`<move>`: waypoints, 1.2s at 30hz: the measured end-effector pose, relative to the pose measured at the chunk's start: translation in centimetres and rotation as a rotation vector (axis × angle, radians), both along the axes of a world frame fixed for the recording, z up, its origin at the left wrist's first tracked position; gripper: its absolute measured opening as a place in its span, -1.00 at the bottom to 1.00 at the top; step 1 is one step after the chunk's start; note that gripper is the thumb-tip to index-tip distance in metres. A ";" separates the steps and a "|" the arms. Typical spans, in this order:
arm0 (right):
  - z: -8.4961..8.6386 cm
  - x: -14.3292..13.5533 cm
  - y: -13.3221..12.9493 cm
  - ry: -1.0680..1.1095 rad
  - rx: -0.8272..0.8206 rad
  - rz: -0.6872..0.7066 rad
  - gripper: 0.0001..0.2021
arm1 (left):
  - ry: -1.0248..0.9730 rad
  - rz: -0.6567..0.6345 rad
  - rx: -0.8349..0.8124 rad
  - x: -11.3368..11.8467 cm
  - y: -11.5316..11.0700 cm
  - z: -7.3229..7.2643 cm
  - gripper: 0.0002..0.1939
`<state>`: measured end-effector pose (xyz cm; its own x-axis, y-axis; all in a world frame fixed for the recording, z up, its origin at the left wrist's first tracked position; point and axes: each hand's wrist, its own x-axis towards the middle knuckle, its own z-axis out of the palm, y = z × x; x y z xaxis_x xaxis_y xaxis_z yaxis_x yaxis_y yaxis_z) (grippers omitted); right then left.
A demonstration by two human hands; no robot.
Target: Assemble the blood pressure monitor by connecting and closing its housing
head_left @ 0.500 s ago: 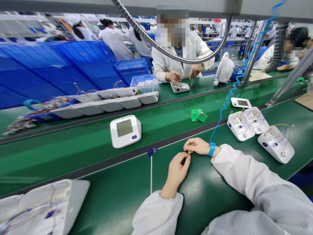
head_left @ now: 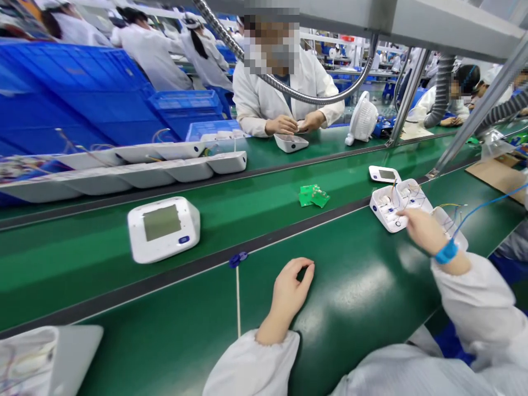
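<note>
My right hand (head_left: 424,230), with a blue band on its wrist, reaches to the right side of the bench. Its fingers close at the near edge of an open white monitor housing (head_left: 388,212) that has wires inside; the exact fingertip contact is partly hidden. A second open housing (head_left: 413,192) stands right behind it, and a third housing (head_left: 450,226) is partly covered by my hand. Over the middle of the green bench, my left hand (head_left: 289,294) stays in a pinch, thumb and index finger together. Whatever may be between those fingertips is too small to tell.
A white monitor with a screen (head_left: 165,228) and green circuit boards (head_left: 314,196) lie on the belt. Dark blue parts (head_left: 238,258) sit by a pale strip (head_left: 238,300). Another open housing (head_left: 72,352) stands front left. Across the belt, a co-worker (head_left: 289,93) handles a housing.
My right hand has left my left hand and moved right to the open housings. My left hand keeps its pinch. The monitor on the belt appears further left, as the view has also shifted.
</note>
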<state>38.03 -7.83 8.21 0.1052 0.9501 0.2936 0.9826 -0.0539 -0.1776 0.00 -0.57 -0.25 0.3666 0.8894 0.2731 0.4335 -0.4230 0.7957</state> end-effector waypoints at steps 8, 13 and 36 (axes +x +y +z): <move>2.2 6.8 -1.4 -0.408 -0.383 -0.127 -0.68 | 0.021 -0.020 0.021 -0.1 0.0 0.0 -0.73; 4.9 2.2 -1.5 -0.377 -0.466 -0.067 -0.79 | 0.030 -0.020 0.022 -0.1 0.0 0.0 -0.72; 4.4 -9.8 -0.1 0.460 -0.021 0.211 -0.75 | 0.306 -0.196 0.079 0.6 -0.7 0.8 -0.75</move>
